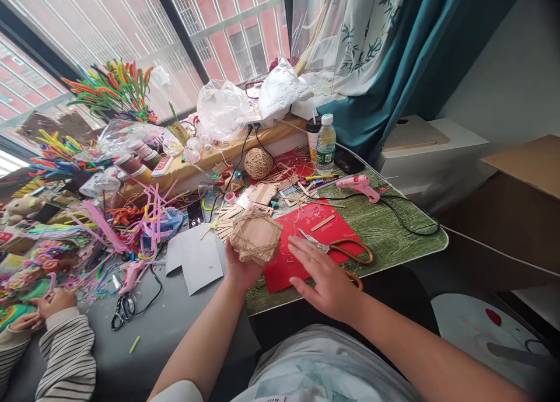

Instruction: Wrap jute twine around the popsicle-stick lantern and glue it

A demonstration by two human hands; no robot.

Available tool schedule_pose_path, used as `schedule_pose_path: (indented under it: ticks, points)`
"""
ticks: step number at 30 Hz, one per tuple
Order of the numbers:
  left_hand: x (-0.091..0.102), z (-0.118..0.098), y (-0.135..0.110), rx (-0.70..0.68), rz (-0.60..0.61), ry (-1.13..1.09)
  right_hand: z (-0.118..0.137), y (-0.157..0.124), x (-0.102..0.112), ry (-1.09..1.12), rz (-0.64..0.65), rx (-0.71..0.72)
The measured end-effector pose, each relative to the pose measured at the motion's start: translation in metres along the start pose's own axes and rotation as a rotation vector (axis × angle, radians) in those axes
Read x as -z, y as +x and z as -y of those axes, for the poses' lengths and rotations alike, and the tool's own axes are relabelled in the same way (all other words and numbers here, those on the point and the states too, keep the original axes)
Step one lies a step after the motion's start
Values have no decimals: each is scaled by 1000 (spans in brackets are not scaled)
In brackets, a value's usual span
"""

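Observation:
My left hand (238, 269) grips a round piece built of wooden craft sticks wound with twine (255, 236), holding it up from below over the table's near edge. My right hand (321, 276) hovers flat with fingers stretched out over a red paper sheet (324, 230), holding nothing. Orange-handled scissors (345, 250) lie on the red sheet just beyond its fingertips. More loose craft sticks (262, 195) lie behind the piece, near a ball of twine (258, 163).
A pink glue gun (361, 186) with a black cord lies on the green mat (394, 227). A water bottle (326, 142) stands at the back. Heaps of coloured pipe cleaners (109, 221) fill the left. Another person's striped sleeve and hands (52, 314) are at lower left.

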State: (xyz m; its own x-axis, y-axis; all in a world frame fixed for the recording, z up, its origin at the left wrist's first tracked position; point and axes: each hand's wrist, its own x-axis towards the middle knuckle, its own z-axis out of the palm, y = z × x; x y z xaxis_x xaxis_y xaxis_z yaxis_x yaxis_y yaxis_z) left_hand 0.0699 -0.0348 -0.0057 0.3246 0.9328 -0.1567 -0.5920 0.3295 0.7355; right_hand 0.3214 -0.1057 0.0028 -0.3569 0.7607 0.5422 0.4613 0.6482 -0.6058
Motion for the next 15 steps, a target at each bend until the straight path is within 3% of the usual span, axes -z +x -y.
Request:
schedule_pose_path:
  ticks: [3,7,12,15]
  points:
    - [-2,7,2,-4,-81,-103,11,5,-16,-19,35,40]
    - [-10,20,0,-37,-199,-118,18,9,-36,-18,56,-38]
    - [-19,15,-1,-117,-233,226,5,3,-37,118,88,-154]
    - [-20,2,-5,-188,-227,351,-3,2,-31,382,-29,-308]
